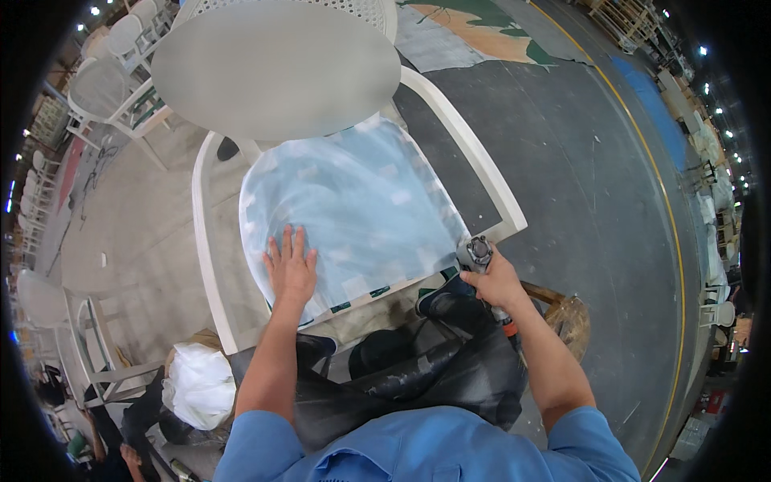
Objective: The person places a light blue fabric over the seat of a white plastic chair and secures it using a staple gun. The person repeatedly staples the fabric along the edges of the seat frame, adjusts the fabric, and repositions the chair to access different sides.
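A white chair frame (203,233) stands in front of me, its two curved arms on either side of the seat. Pale blue sheeting with whitish patches covers the seat (361,193), and green bits show along its front edge. My left hand (291,269) lies flat on the seat's left part, fingers spread. In my right hand (499,281) is a grey metal air staple gun (475,251), held at the seat's front right corner. Its nose is hidden beneath its round head. A smooth grey oval panel (277,72) rises at the chair's back.
Several white chairs (100,88) stand at the far left. A white bag-like bundle (201,386) and another person's arm (131,458) are at the lower left. A wooden stool (569,321) is beside my right forearm. Sheets of material (474,32) lie on the floor beyond.
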{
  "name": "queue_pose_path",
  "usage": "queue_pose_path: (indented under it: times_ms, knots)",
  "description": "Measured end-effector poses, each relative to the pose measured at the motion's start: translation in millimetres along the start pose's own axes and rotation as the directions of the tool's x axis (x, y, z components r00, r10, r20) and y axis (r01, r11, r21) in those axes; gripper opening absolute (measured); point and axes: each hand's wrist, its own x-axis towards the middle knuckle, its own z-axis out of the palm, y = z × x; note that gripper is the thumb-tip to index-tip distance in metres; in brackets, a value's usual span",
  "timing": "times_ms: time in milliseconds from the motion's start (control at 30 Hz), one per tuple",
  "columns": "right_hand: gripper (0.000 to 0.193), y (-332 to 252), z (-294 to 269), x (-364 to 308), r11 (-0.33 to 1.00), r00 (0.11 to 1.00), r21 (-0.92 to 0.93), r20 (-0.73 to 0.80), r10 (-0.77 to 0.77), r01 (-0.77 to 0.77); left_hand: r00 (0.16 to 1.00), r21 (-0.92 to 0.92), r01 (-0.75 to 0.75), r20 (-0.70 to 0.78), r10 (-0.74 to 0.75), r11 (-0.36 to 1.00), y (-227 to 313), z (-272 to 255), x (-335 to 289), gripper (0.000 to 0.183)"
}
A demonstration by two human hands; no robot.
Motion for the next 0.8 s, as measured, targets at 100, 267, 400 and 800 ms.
queue_pose_path:
  times_ms: [100, 267, 400, 800]
  knots:
    - [0.076, 22.3, -1.2, 4.0, 0.988, 0.988, -0.079, -0.069, -0.137, 0.131, 0.986, -0.003, -0.086, -0.141, 0.084, 0.996, 36.7, 5.1, -7.3, 0.057]
    - [0.074, -0.8, -0.3, -3.4, 0.999, 0.999, 0.025, -0.002, -0.035, 0.035, 0.781, -0.160, -0.616, 0.007, 0.625, 0.772, 140.4, 24.3, -34.5, 0.057]
    - [0.065, -5.2, -3.4, -3.3, 0.995, 0.999, 0.092, -0.004, -0.040, 0.040, 0.719, -0.139, -0.685, 0.031, 0.694, 0.716, 164.3, 46.7, -37.2, 0.065]
    - [0.036, -17.8, 34.7, -18.0, 0.944, 0.996, 0.325, 0.089, 0.029, -0.057, 0.786, -0.106, -0.600, 0.107, 0.609, 0.793, 144.3, 47.1, -64.0, 0.078]
